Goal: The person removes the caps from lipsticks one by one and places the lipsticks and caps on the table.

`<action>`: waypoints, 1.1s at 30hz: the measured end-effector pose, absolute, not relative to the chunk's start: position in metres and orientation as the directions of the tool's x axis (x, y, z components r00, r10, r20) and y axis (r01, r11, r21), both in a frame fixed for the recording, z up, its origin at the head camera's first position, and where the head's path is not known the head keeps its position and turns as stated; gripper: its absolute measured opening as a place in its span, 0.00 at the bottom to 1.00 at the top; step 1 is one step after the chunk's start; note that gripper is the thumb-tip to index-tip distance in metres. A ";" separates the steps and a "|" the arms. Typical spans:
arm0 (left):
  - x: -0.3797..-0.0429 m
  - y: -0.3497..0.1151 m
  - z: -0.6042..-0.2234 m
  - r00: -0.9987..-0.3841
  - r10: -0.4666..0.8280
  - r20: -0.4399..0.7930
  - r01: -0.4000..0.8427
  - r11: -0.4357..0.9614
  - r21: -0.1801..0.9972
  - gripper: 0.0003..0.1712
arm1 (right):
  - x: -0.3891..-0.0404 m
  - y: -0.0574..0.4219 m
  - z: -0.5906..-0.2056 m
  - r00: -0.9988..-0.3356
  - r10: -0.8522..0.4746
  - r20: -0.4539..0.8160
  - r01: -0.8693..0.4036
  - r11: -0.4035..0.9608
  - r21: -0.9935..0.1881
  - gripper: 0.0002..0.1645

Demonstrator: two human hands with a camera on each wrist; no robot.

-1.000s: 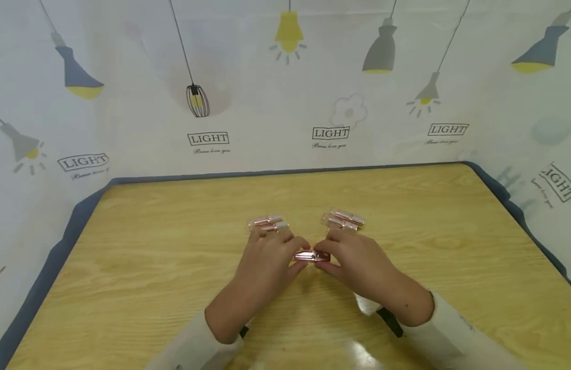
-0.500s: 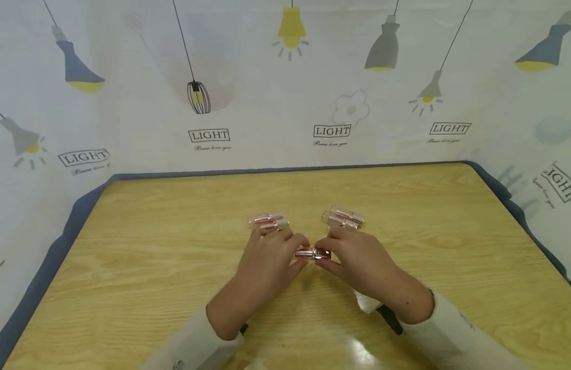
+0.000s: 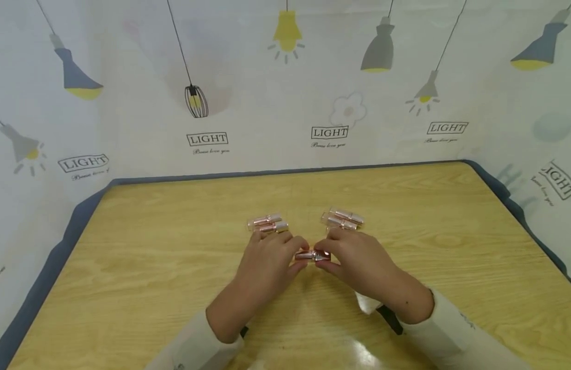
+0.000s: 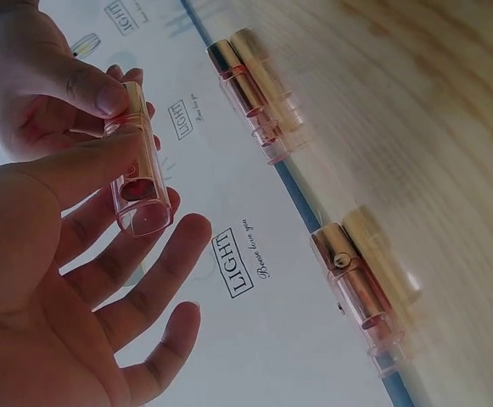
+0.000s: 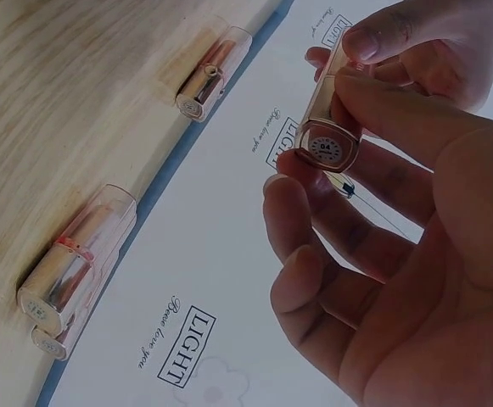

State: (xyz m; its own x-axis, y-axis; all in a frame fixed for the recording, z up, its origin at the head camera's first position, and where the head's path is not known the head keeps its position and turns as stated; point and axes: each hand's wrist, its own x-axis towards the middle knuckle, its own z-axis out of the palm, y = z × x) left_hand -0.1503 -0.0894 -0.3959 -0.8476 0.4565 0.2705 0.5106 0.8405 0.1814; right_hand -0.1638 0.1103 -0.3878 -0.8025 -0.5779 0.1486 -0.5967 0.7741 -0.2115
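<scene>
A shiny rose-gold lipstick (image 3: 312, 255) with a clear cap lies crosswise between my two hands, over the middle of the table. My left hand (image 3: 266, 262) pinches its clear-capped end between thumb and fingers. With thumb and forefinger, my right hand (image 3: 364, 262) pinches the base end. In the left wrist view a dark red tip shows inside the clear cap (image 4: 144, 216), while several left fingers spread loosely below. A round label (image 5: 325, 150) reading 04 is on the base, seen in the right wrist view. The fingers cover part of the tube.
Two similar lipsticks (image 3: 269, 221) lie side by side beyond my left hand. Another group of lipsticks (image 3: 344, 220) lies beyond my right hand, partly hidden by it. The wood-grain table (image 3: 151, 246) ends at a lamp-printed backdrop (image 3: 267, 103).
Both hands keep their hold on the lipstick in nearly the same place. Reflections on the tube differ slightly, and the head view has shifted a little.
</scene>
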 end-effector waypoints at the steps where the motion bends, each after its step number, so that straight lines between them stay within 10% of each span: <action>1: -0.150 -0.090 -0.397 -0.848 0.457 0.269 0.511 0.840 0.182 0.14 | -0.164 0.110 -0.388 -0.803 -0.578 0.146 -0.596 0.775 -0.209 0.13; 33: -0.148 -0.089 -0.399 -0.852 0.487 0.194 0.518 0.839 0.169 0.14 | -0.164 0.109 -0.389 -0.810 -0.580 0.087 -0.584 0.785 -0.207 0.13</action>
State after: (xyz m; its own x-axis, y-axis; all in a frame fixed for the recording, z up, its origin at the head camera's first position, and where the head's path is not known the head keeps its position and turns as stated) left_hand -0.1476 -0.0892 -0.3994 -0.8516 0.4868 0.1942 0.5179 0.8386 0.1689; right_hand -0.1636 0.1095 -0.3892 -0.8102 -0.5796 0.0872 -0.5838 0.7851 -0.2067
